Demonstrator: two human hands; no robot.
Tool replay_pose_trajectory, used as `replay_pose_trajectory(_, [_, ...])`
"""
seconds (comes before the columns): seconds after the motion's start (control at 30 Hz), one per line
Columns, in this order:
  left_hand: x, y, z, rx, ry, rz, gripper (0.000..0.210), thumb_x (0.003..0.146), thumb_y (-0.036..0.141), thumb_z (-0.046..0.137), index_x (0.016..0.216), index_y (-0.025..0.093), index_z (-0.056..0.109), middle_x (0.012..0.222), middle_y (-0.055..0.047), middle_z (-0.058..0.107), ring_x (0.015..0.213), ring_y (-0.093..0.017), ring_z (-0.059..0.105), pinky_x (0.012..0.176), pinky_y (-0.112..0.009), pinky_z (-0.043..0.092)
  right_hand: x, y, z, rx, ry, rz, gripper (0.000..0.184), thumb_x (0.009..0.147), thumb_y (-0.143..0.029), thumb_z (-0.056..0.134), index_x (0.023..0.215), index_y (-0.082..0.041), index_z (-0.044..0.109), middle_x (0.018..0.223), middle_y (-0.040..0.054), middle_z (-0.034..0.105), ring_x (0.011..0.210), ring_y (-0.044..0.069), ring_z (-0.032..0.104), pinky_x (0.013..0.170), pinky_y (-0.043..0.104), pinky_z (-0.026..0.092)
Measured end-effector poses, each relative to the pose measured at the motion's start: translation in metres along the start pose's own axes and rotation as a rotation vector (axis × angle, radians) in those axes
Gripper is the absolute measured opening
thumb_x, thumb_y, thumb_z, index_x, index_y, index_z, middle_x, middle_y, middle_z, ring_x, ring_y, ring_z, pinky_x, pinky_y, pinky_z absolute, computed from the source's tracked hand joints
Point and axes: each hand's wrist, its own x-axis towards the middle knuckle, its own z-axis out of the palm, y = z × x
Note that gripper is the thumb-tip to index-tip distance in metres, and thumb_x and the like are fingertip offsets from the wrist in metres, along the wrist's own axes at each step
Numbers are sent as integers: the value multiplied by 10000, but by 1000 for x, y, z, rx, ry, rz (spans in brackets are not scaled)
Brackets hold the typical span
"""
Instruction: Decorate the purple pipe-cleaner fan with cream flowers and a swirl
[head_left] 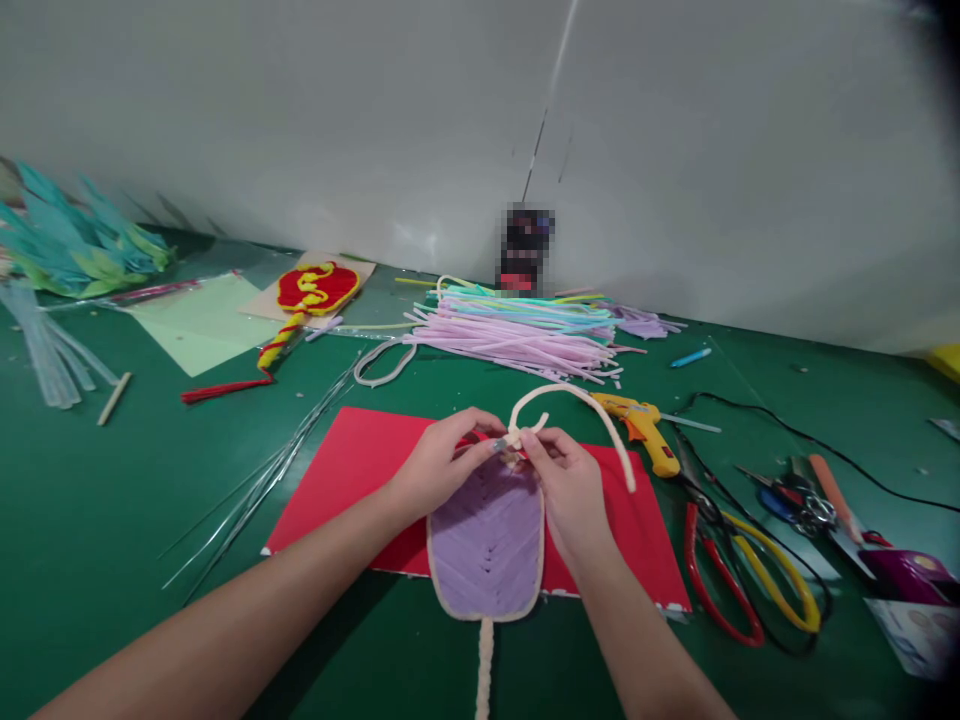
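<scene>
A purple hand fan (487, 545) edged in cream lies on a red board (352, 480), its twisted cream handle (484, 665) pointing toward me. At the fan's far end, both hands pinch a cream pipe cleaner (574, 392). My left hand (450, 460) closes its thumb and fingers on it from the left. My right hand (566, 480) grips it from the right, close to the left fingertips. One long end of the pipe cleaner arches over the right hand, and a short end sticks up between the hands. The exact join at the fan is partly hidden by fingers.
Beyond the board lies a pile of pastel pipe cleaners (510, 335). On the right are a yellow glue gun (645, 430), red-and-yellow-handled pliers (720, 560) and a black cord. Leftward sit thin wires (277, 470), a red-and-yellow fan (319, 288) and glue sticks (45, 350). A wall stands behind.
</scene>
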Motion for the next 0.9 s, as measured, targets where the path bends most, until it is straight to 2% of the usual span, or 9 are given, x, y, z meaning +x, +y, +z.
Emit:
replay_pose_trajectory(0.1, [1,2,-1,21,-57,13,118,834,241,500,894,177,578,880,-22,641,830,-137,597,749,-245,463,-1,1,2,25,-2,4,171,687,-337,687,713,-179,629,705,3,663,612,117,595,543,225,489])
replay_pose_trajectory(0.27, [-1,-1,-1,59,-52,53,164,871,249,439,881,179,587,842,-16,632,793,-124,583,716,-226,450,-1,0,2,-39,-2,-12,186,671,-350,691,695,-176,628,667,-1,640,582,108,561,476,204,448])
replay_pose_trajectory(0.47, [0,-4,-1,72,-21,77,157,870,217,434,896,175,583,843,-19,632,779,-122,585,710,-223,447,-2,-4,3,-149,-7,-33,185,685,-362,673,696,-179,653,651,-3,623,519,88,508,480,215,426])
replay_pose_trajectory(0.6, [0,-4,-1,79,5,63,143,860,210,448,884,167,582,839,-22,636,768,-128,589,702,-224,451,-1,-3,4,-167,-21,-55,215,686,-392,664,699,-178,658,690,14,624,543,104,521,465,220,426])
replay_pose_trajectory(0.9, [-1,-7,0,101,-18,101,161,859,187,443,875,173,602,808,-15,638,747,-119,588,683,-210,446,-1,-1,2,-231,-11,-94,179,703,-367,656,702,-188,647,700,5,630,583,116,557,520,231,436])
